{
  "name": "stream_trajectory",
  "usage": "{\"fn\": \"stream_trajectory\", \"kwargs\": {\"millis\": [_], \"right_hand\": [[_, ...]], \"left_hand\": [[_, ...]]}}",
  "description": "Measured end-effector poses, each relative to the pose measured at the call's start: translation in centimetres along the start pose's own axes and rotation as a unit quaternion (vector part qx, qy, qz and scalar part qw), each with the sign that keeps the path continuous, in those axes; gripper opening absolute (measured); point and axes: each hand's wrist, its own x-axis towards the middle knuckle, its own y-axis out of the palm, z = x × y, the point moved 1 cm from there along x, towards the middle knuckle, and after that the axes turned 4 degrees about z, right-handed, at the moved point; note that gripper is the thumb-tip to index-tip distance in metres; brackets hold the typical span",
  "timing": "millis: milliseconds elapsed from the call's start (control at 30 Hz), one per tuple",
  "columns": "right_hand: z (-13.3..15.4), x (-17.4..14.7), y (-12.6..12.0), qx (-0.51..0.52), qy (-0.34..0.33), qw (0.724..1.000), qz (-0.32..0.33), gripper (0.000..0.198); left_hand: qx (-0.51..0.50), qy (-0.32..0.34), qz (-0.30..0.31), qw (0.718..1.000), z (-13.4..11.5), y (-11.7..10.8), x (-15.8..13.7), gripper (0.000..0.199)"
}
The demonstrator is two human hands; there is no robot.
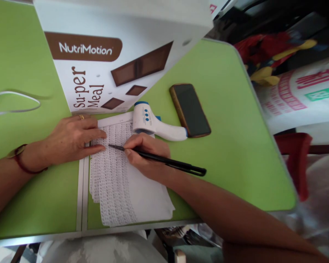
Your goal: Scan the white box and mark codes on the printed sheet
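Sheets of paper [148, 197] covered with rows of small handwriting lie in a loose stack at the table's front edge. My right hand [145, 153] is closed round a black pen [170, 162], its tip pointing left at the written rows; whether the tip touches the paper I cannot tell. My left hand [76, 137], with a ring and a wrist band, lies flat, its fingertips on the left edge of the sheets. Just above my right hand, a white and blue infrared thermometer [153, 124] rests partly on the paper.
A phone [192, 109] in a brown case lies right of the thermometer. Behind the papers stands a large white NutriMotion box [98, 80]. A white cable [19, 94] curves at left on the green folding table [235, 153]. Printed bags [304, 91] and a red chair [298, 160] are beyond the right edge.
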Motion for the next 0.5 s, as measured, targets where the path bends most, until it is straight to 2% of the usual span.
{"fn": "stream_trajectory", "kwargs": {"millis": [200, 367, 500], "right_hand": [[0.18, 0.16, -0.07, -0.006, -0.021, 0.999, -0.035, 0.007], [-0.15, -0.03, -0.01, 0.0, -0.024, 1.0, -0.01, 0.006], [-0.28, -0.08, -0.09, -0.011, -0.015, 1.0, -0.016, 0.005]], "left_hand": [[0.004, 0.015, -0.023, 1.0, -0.02, 0.02, -0.05, 0.033], [0.007, 0.024, -0.039, 0.999, -0.06, 0.06, -0.05, 0.034], [0.003, 0.026, -0.039, 0.999, -0.04, 0.04, 0.0, 0.033]]}}
